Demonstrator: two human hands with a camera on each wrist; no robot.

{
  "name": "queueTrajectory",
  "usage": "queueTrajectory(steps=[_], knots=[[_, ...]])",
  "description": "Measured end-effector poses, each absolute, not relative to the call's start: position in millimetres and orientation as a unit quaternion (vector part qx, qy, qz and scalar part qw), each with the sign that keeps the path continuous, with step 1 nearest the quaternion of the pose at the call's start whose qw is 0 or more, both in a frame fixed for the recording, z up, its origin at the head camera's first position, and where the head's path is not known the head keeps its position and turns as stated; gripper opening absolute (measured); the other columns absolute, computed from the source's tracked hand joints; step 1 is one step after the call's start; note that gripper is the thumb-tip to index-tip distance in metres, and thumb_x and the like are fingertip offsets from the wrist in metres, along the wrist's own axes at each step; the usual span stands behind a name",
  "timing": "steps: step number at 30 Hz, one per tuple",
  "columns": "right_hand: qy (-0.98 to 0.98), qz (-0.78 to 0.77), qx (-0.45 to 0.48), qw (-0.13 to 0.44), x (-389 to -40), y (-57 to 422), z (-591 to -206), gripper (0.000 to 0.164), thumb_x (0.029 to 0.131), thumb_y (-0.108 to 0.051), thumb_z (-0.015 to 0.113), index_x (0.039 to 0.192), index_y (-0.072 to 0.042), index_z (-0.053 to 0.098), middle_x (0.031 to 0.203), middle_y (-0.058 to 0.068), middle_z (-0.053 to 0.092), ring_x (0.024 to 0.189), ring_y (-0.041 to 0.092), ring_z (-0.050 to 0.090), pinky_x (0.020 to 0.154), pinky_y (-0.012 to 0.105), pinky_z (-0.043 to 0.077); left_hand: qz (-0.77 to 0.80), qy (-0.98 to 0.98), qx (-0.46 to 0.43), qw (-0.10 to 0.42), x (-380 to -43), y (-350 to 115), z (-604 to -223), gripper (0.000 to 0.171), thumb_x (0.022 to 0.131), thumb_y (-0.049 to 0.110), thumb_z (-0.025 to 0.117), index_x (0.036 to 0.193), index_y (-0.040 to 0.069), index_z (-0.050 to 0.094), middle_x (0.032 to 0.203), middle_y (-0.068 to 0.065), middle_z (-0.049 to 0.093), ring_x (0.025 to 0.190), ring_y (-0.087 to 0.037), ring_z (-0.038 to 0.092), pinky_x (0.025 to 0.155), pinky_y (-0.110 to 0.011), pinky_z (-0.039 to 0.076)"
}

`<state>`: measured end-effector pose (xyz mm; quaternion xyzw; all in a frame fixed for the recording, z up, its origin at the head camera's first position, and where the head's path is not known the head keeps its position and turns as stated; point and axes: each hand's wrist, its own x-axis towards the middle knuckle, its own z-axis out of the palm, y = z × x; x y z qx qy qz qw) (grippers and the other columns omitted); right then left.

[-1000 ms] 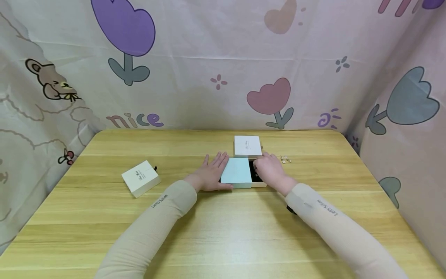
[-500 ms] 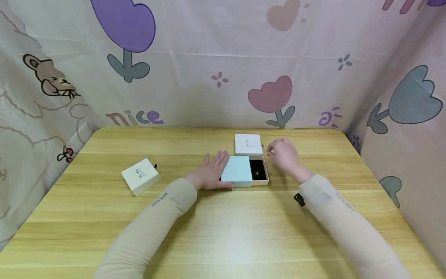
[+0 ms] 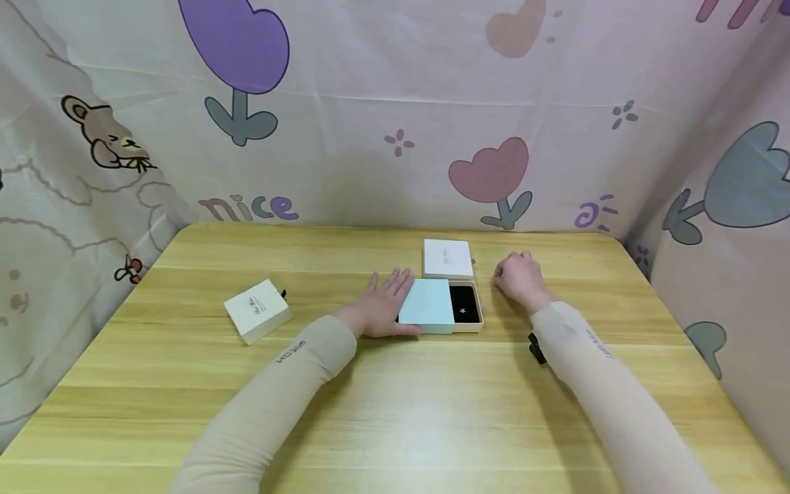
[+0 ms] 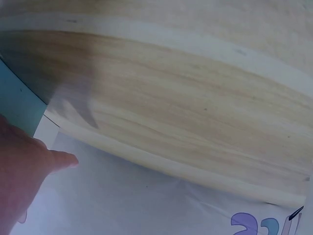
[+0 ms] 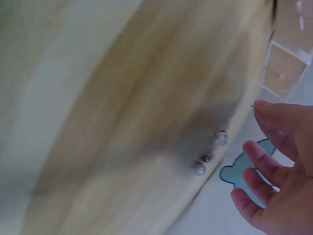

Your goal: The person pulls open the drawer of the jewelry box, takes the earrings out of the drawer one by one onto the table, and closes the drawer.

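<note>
The fingers of the right hand (image 5: 288,156) are pinched at thumb and index around a tiny thing (image 5: 254,104), too small to name, whose thin point pokes out past the tips; the other three fingers are loosely bent. The left hand (image 3: 380,309) grasps nothing, its fingers spread and straight, resting against the left side of the light blue box (image 3: 426,302), with the thumb along its front edge. From that box's right end juts a drawer (image 3: 468,328) lined in black, a small white star-shaped piece (image 3: 462,311) lying on the lining toward the front. The right hand is just beyond the drawer's right edge, apart from it, and near it on the worktop (image 3: 382,412) lie small pearl pieces (image 5: 199,169), seen from the right wrist. A white box (image 3: 447,257) sits right behind the blue one, leaving little room there; another white box (image 3: 256,309) stands turned at an angle, well apart to the left, with bare wood between it and the left hand. A black object (image 3: 537,348) lies partly under the right sleeve (image 3: 611,384). In front, wood stretches between both forearms, while the worktop's back edge meets the printed cloth (image 3: 345,137).
</note>
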<state>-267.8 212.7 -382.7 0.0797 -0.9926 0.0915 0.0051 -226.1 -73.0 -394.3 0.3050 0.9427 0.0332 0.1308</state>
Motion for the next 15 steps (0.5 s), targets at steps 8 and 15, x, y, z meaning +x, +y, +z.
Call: queueTrajectory(steps=[8,15], knots=[[-0.993,0.095,0.067,-0.005,-271.2,217.0,-390.7,0.015,0.088,-0.014,0.062,0.085,-0.003,0.071,0.100,0.019,0.061,0.100,0.038,0.046,0.083,0.050,0.039,0.034,0.943,0.307,0.128,-226.5,-70.5,-394.2,0.104,0.083,0.072,0.042,0.151,0.007,-0.004,0.159,-0.008,-0.007,0.146,-0.024,-0.007,0.115,-0.056,-0.001],[-0.992,0.103,0.074,-0.012,-271.2,216.7,-381.9,0.018,0.088,-0.017,0.061,0.092,-0.003,0.071,0.105,0.020,0.064,0.102,0.041,0.049,0.085,0.054,0.041,0.036,0.944,0.302,0.129,-227.5,-72.0,-395.8,0.105,0.083,0.072,0.043,0.151,0.007,-0.004,0.159,-0.008,-0.006,0.147,-0.024,-0.006,0.115,-0.056,-0.001]])
